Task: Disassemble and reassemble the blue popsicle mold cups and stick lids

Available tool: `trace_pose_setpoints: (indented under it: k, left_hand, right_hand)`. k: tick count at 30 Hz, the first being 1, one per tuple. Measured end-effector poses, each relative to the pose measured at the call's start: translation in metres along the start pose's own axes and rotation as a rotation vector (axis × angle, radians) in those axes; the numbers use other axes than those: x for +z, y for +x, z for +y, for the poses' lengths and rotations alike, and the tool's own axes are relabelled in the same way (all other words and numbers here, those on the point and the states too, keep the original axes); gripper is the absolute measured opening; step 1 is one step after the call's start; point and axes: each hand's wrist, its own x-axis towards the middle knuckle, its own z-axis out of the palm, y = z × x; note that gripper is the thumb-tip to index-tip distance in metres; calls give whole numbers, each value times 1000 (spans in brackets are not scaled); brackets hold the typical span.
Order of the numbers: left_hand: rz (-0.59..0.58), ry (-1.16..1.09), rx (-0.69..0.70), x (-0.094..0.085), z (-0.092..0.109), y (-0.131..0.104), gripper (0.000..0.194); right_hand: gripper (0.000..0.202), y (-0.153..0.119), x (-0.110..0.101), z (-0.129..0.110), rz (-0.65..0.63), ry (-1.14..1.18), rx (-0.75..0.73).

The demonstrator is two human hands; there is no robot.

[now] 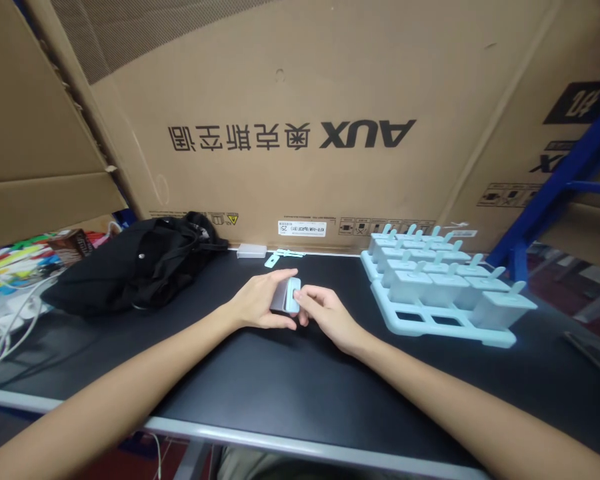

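Note:
Over the middle of the table, my left hand point(255, 300) is closed around a translucent popsicle mold cup point(280, 297), which lies on its side with its mouth to the right. A light blue lid point(294, 288) sits at that mouth. The fingers of my right hand point(333, 319) are pinched together at the lid, and what lies between their tips is partly hidden. Beyond my hands lie several light blue popsicle sticks point(289, 253) beside another translucent cup point(251, 251).
On the right stands a light blue rack point(395, 319) with several lidded popsicle molds point(411, 285) in it. A black bag point(130, 267) lies on the left, near white cables point(23, 310). Behind the black table point(280, 380) rises a large cardboard box point(280, 187).

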Motion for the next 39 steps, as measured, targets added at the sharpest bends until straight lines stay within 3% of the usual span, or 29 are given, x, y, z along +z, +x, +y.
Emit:
trace_pose_setpoints:
  k: [6, 10, 14, 18, 20, 24, 28, 30, 33, 39]
  left_hand:
    - [-68, -11, 21, -3, 2, 1, 71]
    - [-53, 23, 13, -3, 4, 1, 61]
    - [-119, 67, -4, -3, 5, 1, 52]
    - [-147, 124, -37, -4, 7, 3, 45]
    - [-148, 163, -65, -4, 9, 5, 43]
    - [-146, 239, -120, -4, 9, 6, 43]
    - [-134, 234, -191, -6, 5, 5, 40]
    - [-109, 219, -211, -9, 3, 4, 40]
    - [-64, 208, -217, -14, -1, 3, 41]
    - [-70, 203, -219, -12, -5, 2, 41]
  right_hand:
    - [50, -1, 0, -1, -146, -102, -7]
    - [51, 1, 1, 0, -128, -88, 41]
    - [50, 2, 2, 0, -113, -95, 75]
    - [50, 5, -2, 6, -138, -280, 42]
    - [49, 13, -8, 12, -103, -429, 23]
    - [28, 48, -26, 24, 81, -711, -7]
    - [42, 93, -31, 30, 165, -1000, -40]
    - [38, 107, -29, 31, 155, -1089, -28]
    - [29, 112, -26, 31, 145, -1168, 6]
    - [26, 95, -27, 24, 133, -1196, 82]
